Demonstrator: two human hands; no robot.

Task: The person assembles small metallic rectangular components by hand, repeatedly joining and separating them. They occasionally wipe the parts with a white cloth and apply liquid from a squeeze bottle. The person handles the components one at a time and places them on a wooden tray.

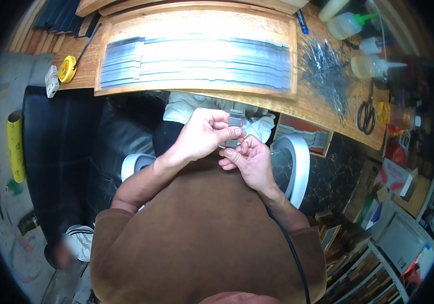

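Observation:
My left hand [204,133] pinches a small grey metal piece [234,120] between thumb and fingers, holding it upright in front of my chest. My right hand [250,159] sits just below and to the right, fingers curled, its fingertips touching the lower end of the same piece. Both hands hover over my lap, above a white cloth [186,105], just short of the wooden table's edge. On the table lies a wooden tray [290,61] covered with rows of long grey metal strips [196,63].
A heap of thin metal wires [323,68], several squeeze bottles [351,24], black scissors [366,115] and a yellow tape measure [67,68] lie on the table. A black seat [65,147] stands at left, a yellow roll [15,147] beside it. Cluttered shelves fill the lower right.

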